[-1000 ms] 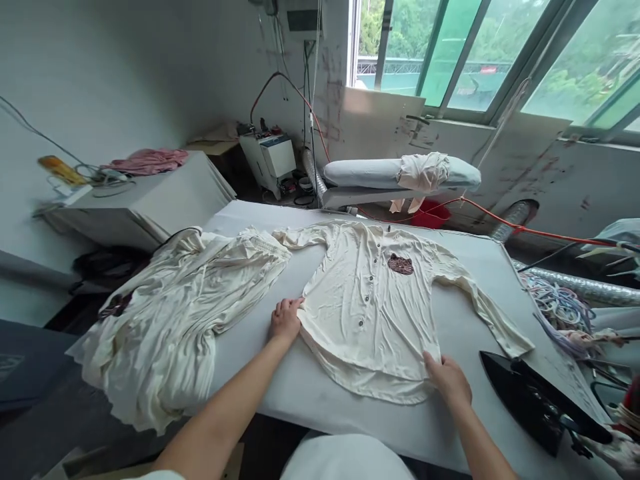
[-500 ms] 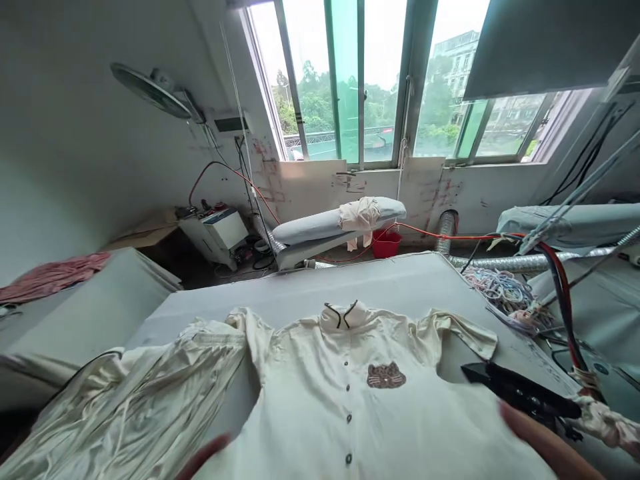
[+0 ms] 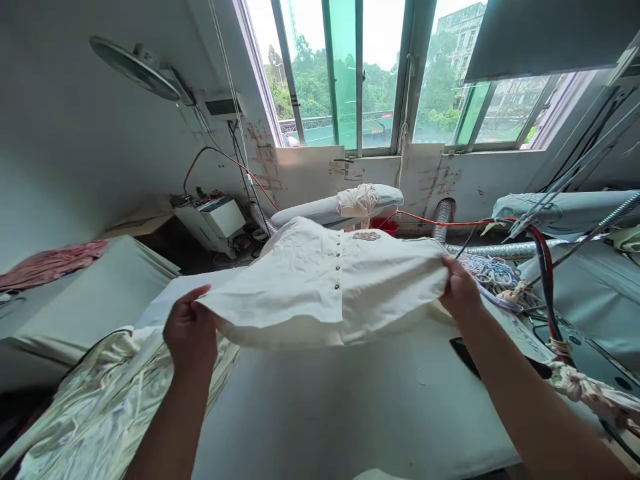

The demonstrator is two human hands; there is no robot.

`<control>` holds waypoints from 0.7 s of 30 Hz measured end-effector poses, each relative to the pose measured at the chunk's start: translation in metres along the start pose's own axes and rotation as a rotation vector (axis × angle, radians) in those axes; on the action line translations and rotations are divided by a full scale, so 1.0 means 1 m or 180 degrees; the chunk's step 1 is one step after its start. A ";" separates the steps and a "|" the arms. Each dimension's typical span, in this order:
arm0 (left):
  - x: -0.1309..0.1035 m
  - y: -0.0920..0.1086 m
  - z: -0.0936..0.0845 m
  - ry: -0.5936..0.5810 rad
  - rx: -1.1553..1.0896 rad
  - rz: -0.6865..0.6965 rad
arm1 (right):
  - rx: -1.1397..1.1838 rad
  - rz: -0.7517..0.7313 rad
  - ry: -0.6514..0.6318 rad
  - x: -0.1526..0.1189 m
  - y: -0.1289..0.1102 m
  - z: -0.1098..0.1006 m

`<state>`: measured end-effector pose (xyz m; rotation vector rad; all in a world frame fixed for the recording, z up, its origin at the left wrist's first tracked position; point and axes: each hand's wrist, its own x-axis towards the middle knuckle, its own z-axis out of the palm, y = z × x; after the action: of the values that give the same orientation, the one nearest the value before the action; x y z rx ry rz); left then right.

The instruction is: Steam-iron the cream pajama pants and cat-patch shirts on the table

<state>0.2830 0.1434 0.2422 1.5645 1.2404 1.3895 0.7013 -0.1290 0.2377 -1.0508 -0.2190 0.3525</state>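
A cream button-up shirt (image 3: 295,287) with dark buttons and a brown cat-face patch hangs spread between my hands, lifted above the padded table (image 3: 320,400). My left hand (image 3: 193,327) pinches its lower left corner. At the opposite side, my right hand (image 3: 460,290) grips the other edge of the hem. The collar and sleeves are hidden behind the raised cloth. Partly covered by my right forearm, a black iron (image 3: 465,357) rests on the table's right side.
Crumpled cream garments (image 3: 115,407) lie at the table's left. A padded pressing arm (image 3: 320,210) with cloth wrapped round it stands behind, near a red bucket (image 3: 387,227). Tangled cords (image 3: 493,273) and dark hoses (image 3: 547,287) are at the right. Windows line the back wall.
The shirt was lying flat on the table; now both hands hold its hem and have raised it away from the surface. My view has tilted slightly downward.
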 end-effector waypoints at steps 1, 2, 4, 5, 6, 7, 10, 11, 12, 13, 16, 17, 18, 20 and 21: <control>-0.011 -0.002 0.004 0.0200 -0.0111 0.0051 | -0.0049 0.0259 0.0083 -0.004 0.010 -0.005; -0.023 -0.006 0.005 0.0296 -0.0207 0.0040 | -0.0095 0.0500 0.0181 -0.008 0.020 -0.011; -0.043 -0.021 -0.002 0.0088 -0.0286 -0.0185 | -0.0306 0.0823 0.0296 -0.020 0.038 -0.031; -0.053 -0.031 -0.010 -0.0075 -0.0283 -0.0333 | -0.0450 0.0936 0.0271 -0.027 0.046 -0.044; -0.063 -0.044 -0.020 -0.0202 -0.0247 -0.0484 | -0.0604 0.1056 0.0192 -0.036 0.053 -0.059; -0.073 -0.057 -0.031 -0.0342 -0.0170 -0.0638 | -0.0772 0.1201 0.0064 -0.045 0.060 -0.075; -0.105 -0.106 -0.060 -0.0845 0.0236 -0.1162 | -0.1680 0.1704 -0.0394 -0.078 0.086 -0.125; -0.116 -0.124 -0.067 -0.1058 0.0419 -0.1314 | -0.2245 0.1775 -0.0468 -0.089 0.096 -0.141; -0.125 -0.142 -0.073 -0.1302 0.0616 -0.1443 | -0.2856 0.1782 -0.0492 -0.100 0.105 -0.155; -0.134 -0.159 -0.077 -0.1580 0.0828 -0.1553 | -0.3423 0.1742 -0.0479 -0.109 0.113 -0.168; -0.146 -0.199 -0.085 -0.2335 0.1360 -0.1800 | -0.4519 0.1577 -0.0352 -0.129 0.123 -0.193; -0.146 -0.205 -0.087 -0.2555 0.1543 -0.1917 | -0.4836 0.1545 -0.0338 -0.134 0.122 -0.194; -0.146 -0.207 -0.087 -0.2759 0.1728 -0.2009 | -0.5227 0.1472 -0.0360 -0.138 0.120 -0.192; -0.149 -0.199 -0.079 -0.3080 0.2022 -0.1917 | -0.5868 0.1255 -0.0573 -0.150 0.116 -0.176; -0.154 -0.191 -0.071 -0.3204 0.2085 -0.1679 | -0.5971 0.1115 -0.0819 -0.158 0.117 -0.162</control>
<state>0.1797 0.0480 0.0292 1.7759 1.3065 -0.2193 0.5899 -0.2682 0.0560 -2.9177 -0.6438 0.5891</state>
